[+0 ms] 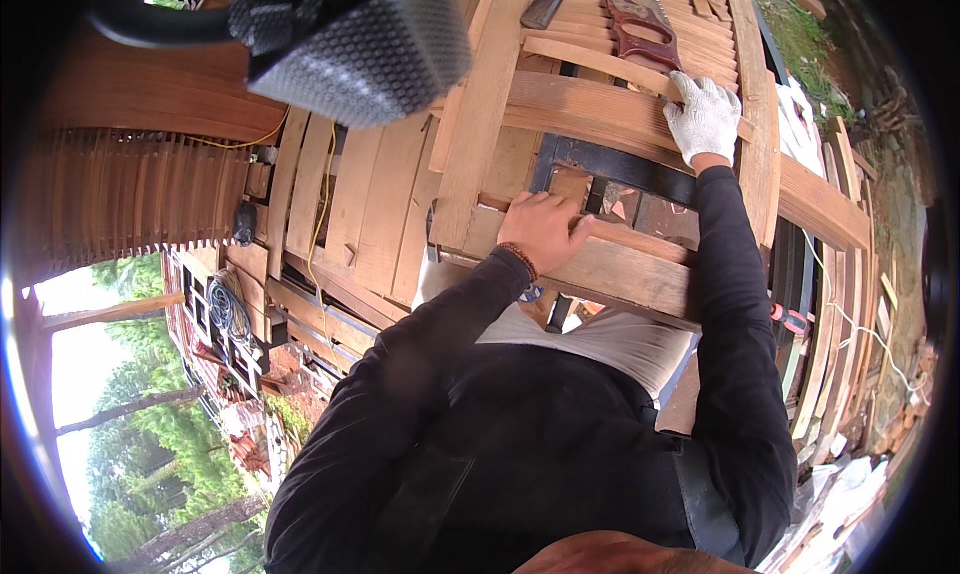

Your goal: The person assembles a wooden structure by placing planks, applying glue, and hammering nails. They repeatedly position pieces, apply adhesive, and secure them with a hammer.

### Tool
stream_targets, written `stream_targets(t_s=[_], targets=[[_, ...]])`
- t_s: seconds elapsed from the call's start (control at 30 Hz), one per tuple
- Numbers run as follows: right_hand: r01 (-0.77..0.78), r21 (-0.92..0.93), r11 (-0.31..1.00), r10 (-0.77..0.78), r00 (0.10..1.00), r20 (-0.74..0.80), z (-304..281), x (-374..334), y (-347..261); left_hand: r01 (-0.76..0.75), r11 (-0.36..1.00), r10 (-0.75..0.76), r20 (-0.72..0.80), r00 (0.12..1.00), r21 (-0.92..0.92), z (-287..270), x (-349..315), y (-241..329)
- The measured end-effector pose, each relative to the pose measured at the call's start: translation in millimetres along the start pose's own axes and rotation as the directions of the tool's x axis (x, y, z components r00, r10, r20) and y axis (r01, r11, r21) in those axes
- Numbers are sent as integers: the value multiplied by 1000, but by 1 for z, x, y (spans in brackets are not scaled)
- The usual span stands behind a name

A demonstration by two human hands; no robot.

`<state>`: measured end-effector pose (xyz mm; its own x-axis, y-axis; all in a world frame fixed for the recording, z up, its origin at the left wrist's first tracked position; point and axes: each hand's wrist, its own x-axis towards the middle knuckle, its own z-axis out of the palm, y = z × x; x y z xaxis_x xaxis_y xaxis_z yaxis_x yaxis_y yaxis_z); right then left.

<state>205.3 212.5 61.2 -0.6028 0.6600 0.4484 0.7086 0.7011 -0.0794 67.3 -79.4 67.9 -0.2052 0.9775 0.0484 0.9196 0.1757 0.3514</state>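
A wooden louvered frame [475,124] lies in front of me, with slats across its far part. My bare left hand [545,232], a beaded bracelet at its wrist, is closed over the frame's near wooden rail [630,279]; its fingertips are partly hidden. Farther off to the right, my right hand [705,119] wears a white knit glove and is closed on a thin wooden slat [600,64] that runs crosswise. Just beyond that glove, a handsaw [640,29] with a reddish-brown handle rests on the slats. Left of the saw lies a dark flat-bladed tool [550,1].
A thick plank [820,204] juts out at the right under the frame. Nearby are a red-and-black handled tool [788,319] and a white cord [850,324]. Boards [350,194] and a yellow cord [325,194] lie left. A grey textured object [360,59] blocks the upper left.
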Motion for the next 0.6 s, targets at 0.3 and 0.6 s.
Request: stream_targets(t_s=[0.3, 0.6], targets=[[-68, 56, 996, 62, 993, 104, -7, 5, -12, 1, 999, 0, 5, 1000, -33, -5, 3, 4], [-97, 26, 995, 93, 986, 138, 4, 27, 2, 2, 1000, -2, 65, 998, 8, -8, 3, 7]])
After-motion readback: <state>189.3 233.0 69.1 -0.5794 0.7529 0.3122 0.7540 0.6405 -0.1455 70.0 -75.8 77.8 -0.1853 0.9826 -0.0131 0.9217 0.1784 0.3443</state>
